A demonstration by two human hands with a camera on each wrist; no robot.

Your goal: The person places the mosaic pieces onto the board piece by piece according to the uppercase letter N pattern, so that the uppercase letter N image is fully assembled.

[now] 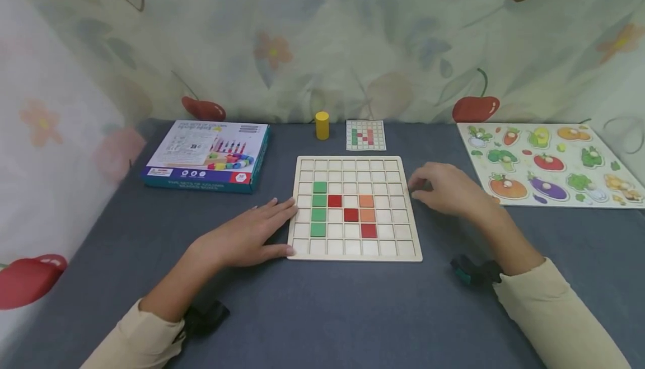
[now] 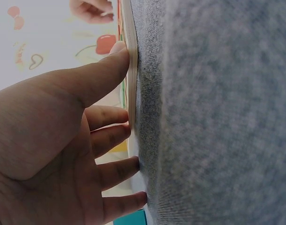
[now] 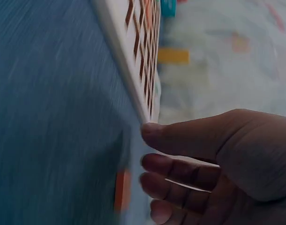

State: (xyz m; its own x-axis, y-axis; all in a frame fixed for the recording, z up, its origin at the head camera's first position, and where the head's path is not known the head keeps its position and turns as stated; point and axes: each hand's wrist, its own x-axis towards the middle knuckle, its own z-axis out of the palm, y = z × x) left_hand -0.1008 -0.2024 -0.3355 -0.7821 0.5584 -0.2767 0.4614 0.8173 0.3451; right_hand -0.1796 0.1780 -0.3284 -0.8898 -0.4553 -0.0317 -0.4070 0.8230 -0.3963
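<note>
A wooden grid board (image 1: 355, 257) lies flat on the table. Several green tiles (image 1: 318, 214) form a column in it; three red tiles (image 1: 350, 215) step diagonally down to the right, and two orange tiles (image 1: 367, 209) sit in a column above the lowest red one. My left hand (image 1: 242, 236) rests against the board's left edge, fingers straight and thumb spread. Just off the board's right edge is my right hand (image 1: 445, 190), fingers loosely bent, nothing between them. In the right wrist view an orange piece (image 3: 122, 190) lies on the table close to its fingertips.
Behind the board stand a yellow cylinder (image 1: 322, 126) and a small card (image 1: 365, 135) with a coloured grid pattern. At the back left lies a cardboard box (image 1: 206, 156). A vegetable picture board (image 1: 526, 176) lies at the right, beyond my right hand.
</note>
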